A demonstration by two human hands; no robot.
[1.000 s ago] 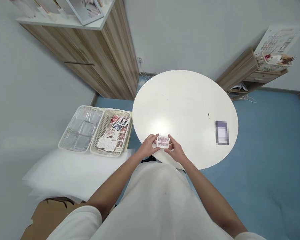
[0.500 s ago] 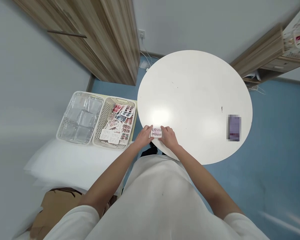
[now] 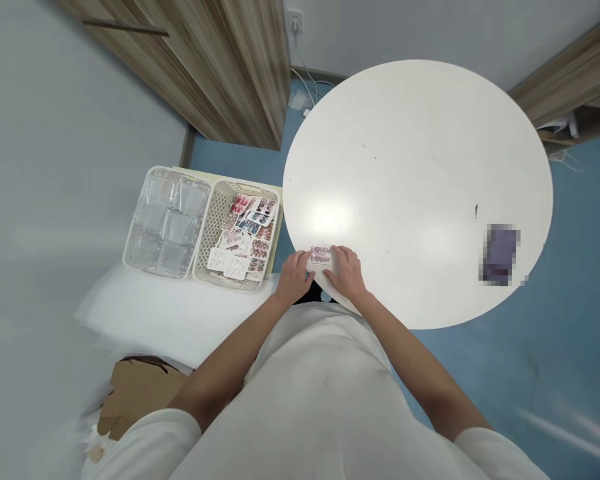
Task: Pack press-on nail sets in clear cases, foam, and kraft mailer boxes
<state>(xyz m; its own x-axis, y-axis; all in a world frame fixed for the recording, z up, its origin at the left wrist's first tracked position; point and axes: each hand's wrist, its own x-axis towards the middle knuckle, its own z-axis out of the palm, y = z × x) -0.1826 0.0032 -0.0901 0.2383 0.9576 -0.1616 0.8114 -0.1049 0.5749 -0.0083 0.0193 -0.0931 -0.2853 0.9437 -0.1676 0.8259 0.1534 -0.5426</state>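
A small card with two rows of pink and purple nails (image 3: 321, 254) lies at the near left edge of the white round table (image 3: 420, 147). My left hand (image 3: 294, 277) touches the card's left side with a fingertip, its thumb and fingers apart. On the other side, my right hand (image 3: 347, 272) has its fingers at the card's right edge, with the thumb spread below. Neither hand is wrapped round the card.
Left of the table, a perforated basket (image 3: 207, 241) holds nail cards. Beside it a tray (image 3: 130, 243) holds clear plastic packs. A blurred purple object (image 3: 501, 253) lies at the table's right. A cardboard box (image 3: 140, 393) is at lower left.
The card has been laid down flat on the table, slightly to the right and farther in. Both hands have loosened from it, thumbs spread apart. The view has shifted.
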